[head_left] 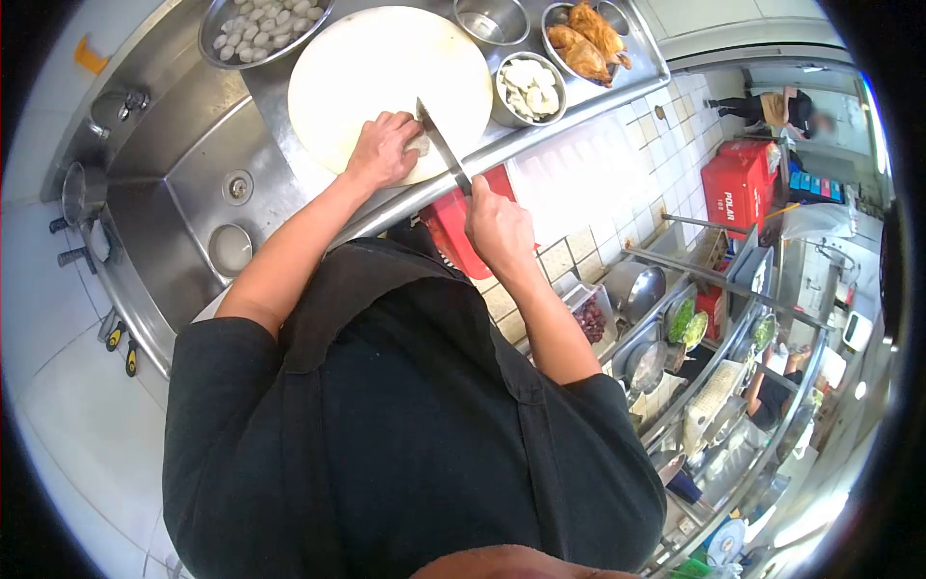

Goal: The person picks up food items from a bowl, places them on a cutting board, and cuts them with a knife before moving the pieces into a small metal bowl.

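My right hand [499, 227] is wrapped round the handle of a long knife [446, 147], whose blade reaches over the round white cutting board [386, 77]. On the board, my left hand [384, 150] has its fingers bent and together, pressing on a small pale piece of food [418, 144] beside the blade. Just right of the board stands a metal container of pale sliced pieces [530, 89]. Behind it are an empty-looking metal bowl [492, 19] and a bowl with browned roast poultry [585, 43]. Whitish oval pieces [265, 29] fill a bowl at the top left.
A steel sink [207, 154] with a small round bowl [231, 250] lies to the left. Right of the counter are a white plastic lid or tray [579, 174], a red cooler box [738, 188] and racks of food pans [690, 323]. Two other people are farther off.
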